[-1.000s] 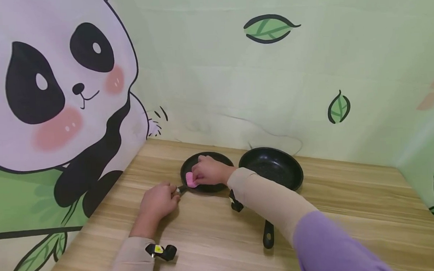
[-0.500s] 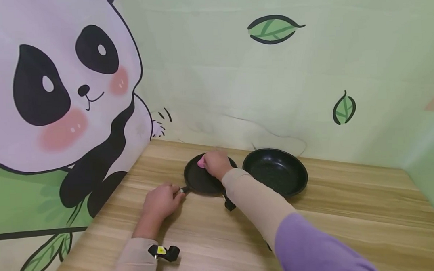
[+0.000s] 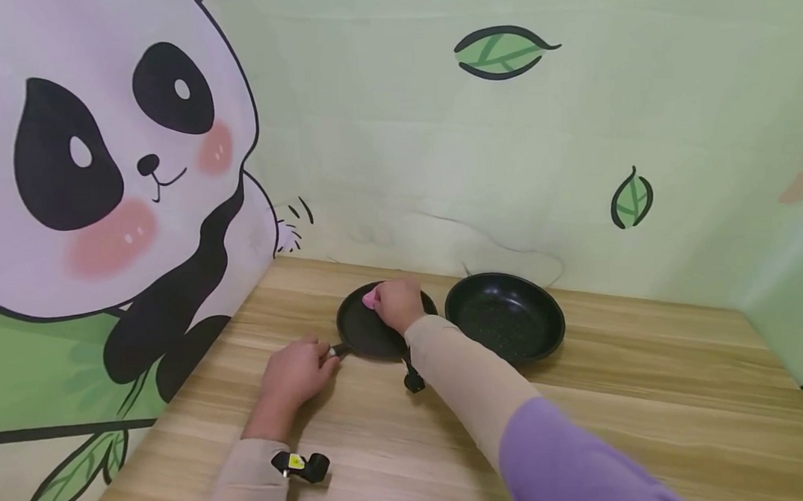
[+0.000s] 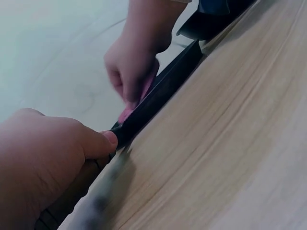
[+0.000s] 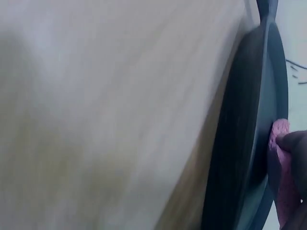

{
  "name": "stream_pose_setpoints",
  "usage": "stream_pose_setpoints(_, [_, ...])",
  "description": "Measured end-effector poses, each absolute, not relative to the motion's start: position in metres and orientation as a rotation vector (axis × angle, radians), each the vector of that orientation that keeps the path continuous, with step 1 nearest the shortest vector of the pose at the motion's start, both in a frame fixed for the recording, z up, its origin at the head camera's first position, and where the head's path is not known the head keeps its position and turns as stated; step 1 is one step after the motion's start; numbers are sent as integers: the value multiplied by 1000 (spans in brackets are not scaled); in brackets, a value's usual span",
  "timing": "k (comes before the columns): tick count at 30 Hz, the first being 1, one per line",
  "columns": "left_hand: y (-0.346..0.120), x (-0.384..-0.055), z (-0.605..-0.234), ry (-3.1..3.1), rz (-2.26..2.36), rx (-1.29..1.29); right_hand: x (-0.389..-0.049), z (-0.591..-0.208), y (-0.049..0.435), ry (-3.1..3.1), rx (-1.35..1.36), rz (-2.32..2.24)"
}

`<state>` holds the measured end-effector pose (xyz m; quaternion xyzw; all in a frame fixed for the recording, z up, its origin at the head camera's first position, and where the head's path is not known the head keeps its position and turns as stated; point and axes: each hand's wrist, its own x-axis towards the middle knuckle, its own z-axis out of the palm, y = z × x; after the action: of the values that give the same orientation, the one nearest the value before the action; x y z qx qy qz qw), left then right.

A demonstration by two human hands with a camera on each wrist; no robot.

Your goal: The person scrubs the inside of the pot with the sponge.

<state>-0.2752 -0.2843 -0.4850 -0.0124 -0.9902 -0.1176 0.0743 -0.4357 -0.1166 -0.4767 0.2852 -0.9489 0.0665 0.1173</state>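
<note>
A small black frying pan (image 3: 371,334) lies on the wooden table. My left hand (image 3: 298,372) grips its handle (image 3: 339,350), thumb along the top in the left wrist view. Over the pan's far right part, my right hand (image 3: 401,303) holds a pink sponge (image 3: 370,300) against the inside. The right wrist view shows the pink sponge (image 5: 283,163) pinched by fingers (image 5: 293,142) just within the pan's rim, its lower side darker. Part of the pan is hidden beneath my right hand and forearm.
A deeper black frying pan (image 3: 505,317) stands right beside the small one, its handle hidden by my right sleeve (image 3: 474,382). Green printed wall (image 3: 398,168) rises behind the table (image 3: 648,359). A panda picture (image 3: 135,157) covers the left wall.
My right hand has moved with the pink sponge from the pan's near left side to its far right part. My left hand keeps its hold on the handle.
</note>
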Motion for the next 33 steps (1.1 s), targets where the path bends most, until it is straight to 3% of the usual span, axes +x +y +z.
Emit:
stream_pose_setpoints(8, [-285, -276, -485, -2965, -352, -46, -417, -467, -124, -2749, 1226, 203])
stream_pose_setpoints(15, [-285, -274, -484, -2972, -359, -29, -412, -460, -99, -2597, 1711, 150])
stream_pose_setpoints(20, [-286, -273, -484, -2990, -371, -4, -409, -454, -78, -2574, 1885, 167])
stream_pose_setpoints(27, [-287, -272, -482, -3003, -385, -2, -406, -452, -72, -2533, 1881, 219])
stream_pose_setpoints(33, [-286, -273, -484, -2973, -376, -40, -421, -462, -71, -2687, 1493, 266])
